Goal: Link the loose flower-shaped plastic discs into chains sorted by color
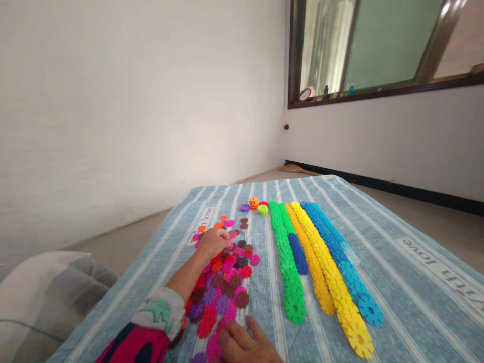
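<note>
A loose pile of notched plastic discs (229,287) in pink, red, purple, brown and orange is spread on the striped cloth. My left hand (215,243) reaches over the far part of this pile, its fingers pinched together; what they hold, if anything, is hidden. At the near end, my right hand (247,344) rests low beside the pink discs (214,347), fingers partly spread and bent. To the right lie long overlapping rows of sorted discs: a green row (285,262), a short dark blue row (298,254), yellow rows (333,272) and a blue row (340,252).
Small stacks stand at the far side: orange discs (253,203), purple discs (245,207) and lime discs (262,209). A blue striped cloth (401,292) covers the table. White fabric (49,302) lies at the lower left. A wall and a window (385,45) are beyond.
</note>
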`<move>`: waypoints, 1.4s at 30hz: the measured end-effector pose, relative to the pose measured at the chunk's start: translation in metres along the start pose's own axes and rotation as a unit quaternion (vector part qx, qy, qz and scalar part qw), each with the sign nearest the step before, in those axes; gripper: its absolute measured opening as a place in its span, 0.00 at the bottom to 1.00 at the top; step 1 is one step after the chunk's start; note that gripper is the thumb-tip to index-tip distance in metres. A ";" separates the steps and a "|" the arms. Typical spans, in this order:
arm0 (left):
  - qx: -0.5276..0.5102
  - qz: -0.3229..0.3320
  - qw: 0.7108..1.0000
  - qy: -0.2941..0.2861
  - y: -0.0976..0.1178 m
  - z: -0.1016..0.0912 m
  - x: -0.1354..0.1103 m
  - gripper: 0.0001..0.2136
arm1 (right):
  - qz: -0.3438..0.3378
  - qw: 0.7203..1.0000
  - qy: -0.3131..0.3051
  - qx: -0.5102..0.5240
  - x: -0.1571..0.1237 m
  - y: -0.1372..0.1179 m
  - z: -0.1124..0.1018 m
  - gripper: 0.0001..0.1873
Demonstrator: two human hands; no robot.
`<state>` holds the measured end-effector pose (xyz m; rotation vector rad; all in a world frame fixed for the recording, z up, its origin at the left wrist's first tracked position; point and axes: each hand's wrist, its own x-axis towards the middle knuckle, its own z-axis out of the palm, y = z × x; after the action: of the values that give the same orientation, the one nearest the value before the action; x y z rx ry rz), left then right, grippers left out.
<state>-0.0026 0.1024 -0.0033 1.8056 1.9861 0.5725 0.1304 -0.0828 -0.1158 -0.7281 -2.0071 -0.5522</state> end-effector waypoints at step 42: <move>0.224 0.041 0.973 -0.026 0.016 -0.008 -0.017 0.02 | 0.024 0.988 0.145 0.037 0.004 0.000 0.000 0.10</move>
<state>0.0081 0.0867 0.0125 2.1407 2.1381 0.0952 0.1289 -0.0815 -0.1123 -0.6101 -1.7263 -0.5207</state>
